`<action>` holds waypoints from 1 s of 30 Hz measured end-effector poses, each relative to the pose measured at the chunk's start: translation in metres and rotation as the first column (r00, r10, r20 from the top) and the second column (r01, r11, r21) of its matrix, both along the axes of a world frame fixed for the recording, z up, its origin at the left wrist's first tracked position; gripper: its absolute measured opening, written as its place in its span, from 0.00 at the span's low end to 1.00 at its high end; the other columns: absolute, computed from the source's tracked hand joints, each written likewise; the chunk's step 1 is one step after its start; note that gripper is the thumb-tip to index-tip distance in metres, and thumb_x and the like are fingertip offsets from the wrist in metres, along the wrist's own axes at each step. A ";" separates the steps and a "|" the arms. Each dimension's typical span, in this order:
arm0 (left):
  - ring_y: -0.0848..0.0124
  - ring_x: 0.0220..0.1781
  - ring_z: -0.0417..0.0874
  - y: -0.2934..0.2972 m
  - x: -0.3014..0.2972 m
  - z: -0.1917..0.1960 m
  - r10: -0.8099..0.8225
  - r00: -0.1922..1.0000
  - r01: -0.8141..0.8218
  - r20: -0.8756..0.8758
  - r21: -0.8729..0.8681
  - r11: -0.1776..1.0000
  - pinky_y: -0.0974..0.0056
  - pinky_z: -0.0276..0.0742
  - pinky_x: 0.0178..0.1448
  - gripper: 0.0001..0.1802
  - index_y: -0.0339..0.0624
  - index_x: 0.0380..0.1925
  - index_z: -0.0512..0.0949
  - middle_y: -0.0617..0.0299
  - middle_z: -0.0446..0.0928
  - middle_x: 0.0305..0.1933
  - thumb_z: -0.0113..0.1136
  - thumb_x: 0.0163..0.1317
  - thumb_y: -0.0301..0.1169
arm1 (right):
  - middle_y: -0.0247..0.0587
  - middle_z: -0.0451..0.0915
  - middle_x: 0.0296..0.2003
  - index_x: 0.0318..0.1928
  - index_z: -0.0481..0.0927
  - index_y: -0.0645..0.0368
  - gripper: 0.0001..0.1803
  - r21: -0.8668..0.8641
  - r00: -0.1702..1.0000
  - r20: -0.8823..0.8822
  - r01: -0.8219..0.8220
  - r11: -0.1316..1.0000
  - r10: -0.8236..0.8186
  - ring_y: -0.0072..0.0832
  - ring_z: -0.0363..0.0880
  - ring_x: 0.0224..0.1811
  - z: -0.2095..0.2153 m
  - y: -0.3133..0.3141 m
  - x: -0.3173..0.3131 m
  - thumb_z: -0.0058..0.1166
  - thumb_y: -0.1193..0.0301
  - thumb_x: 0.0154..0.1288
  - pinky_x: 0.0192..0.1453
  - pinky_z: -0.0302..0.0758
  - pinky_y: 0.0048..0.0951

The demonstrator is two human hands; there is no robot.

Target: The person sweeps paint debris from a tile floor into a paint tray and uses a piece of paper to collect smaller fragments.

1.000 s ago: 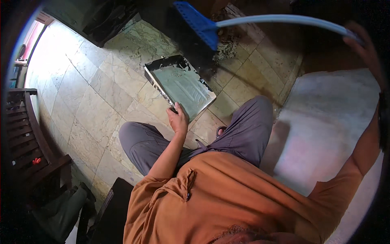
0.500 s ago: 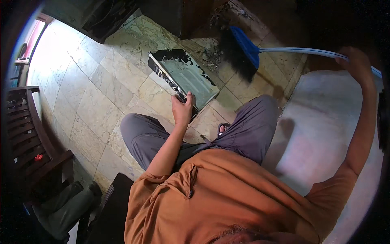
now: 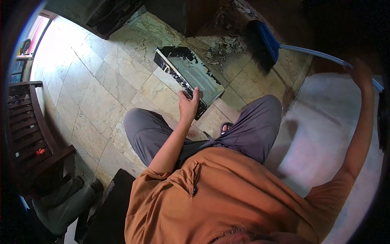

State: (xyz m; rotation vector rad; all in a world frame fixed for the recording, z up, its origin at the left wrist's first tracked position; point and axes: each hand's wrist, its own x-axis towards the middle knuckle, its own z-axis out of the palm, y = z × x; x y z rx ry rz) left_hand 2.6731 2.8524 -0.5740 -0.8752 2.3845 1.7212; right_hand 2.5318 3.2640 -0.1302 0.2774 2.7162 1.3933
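Note:
My left hand [image 3: 188,106] is closed on the near side of a shallow black tray [image 3: 195,73] smeared with pale, flaking paint. Its open face is toward the debris, and it is tilted slightly over the floor tiles. Far to the right, my right hand [image 3: 360,76] grips the pale blue handle of a broom [image 3: 269,40]. The broom has a blue head and dark bristles, which sit to the right of the tray, apart from it. Loose debris [image 3: 223,51] lies on the floor between the bristles and the tray's far end. Shadow partly blurs my right fingers.
A dark wooden slatted bench [image 3: 34,134] stands at the left. Dark furniture [image 3: 81,18] borders the floor at the top. At the right is a broad whitish surface [image 3: 317,122]. Marbled tiles [image 3: 93,105] stretch between the bench and my knees; a sandalled foot [image 3: 226,127] is below the tray.
The broom head has moved right, away from the tray, uncovering more debris. The tray has shifted slightly right and its tilt has changed a little in my left hand.

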 end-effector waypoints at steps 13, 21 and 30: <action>0.63 0.30 0.79 0.007 -0.019 -0.004 -0.134 0.991 0.135 -0.019 0.167 0.977 0.60 0.75 0.38 0.34 0.29 0.41 0.70 0.50 0.78 0.29 0.64 0.59 0.54 | 0.48 0.84 0.42 0.48 0.84 0.52 0.21 0.000 0.999 0.008 -0.042 0.999 0.042 0.44 0.83 0.45 -0.011 -0.048 0.021 0.52 0.51 0.67 0.51 0.78 0.44; 0.61 0.37 0.82 0.028 -0.046 0.012 -0.169 0.986 0.165 0.009 0.187 0.968 0.61 0.77 0.46 0.37 0.30 0.47 0.67 0.48 0.80 0.38 0.69 0.55 0.53 | 0.47 0.84 0.41 0.48 0.84 0.52 0.20 0.016 0.995 -0.070 -0.076 0.997 0.077 0.44 0.83 0.45 -0.016 -0.072 0.038 0.53 0.52 0.67 0.49 0.78 0.43; 0.55 0.47 0.83 0.042 -0.060 0.014 -0.148 0.988 0.156 -0.054 0.210 0.965 0.59 0.75 0.55 0.39 0.27 0.52 0.65 0.42 0.80 0.47 0.69 0.56 0.50 | 0.47 0.83 0.42 0.48 0.83 0.52 0.19 -0.106 0.983 -0.093 -0.166 0.980 0.157 0.43 0.83 0.43 -0.031 -0.055 0.040 0.54 0.54 0.66 0.48 0.79 0.43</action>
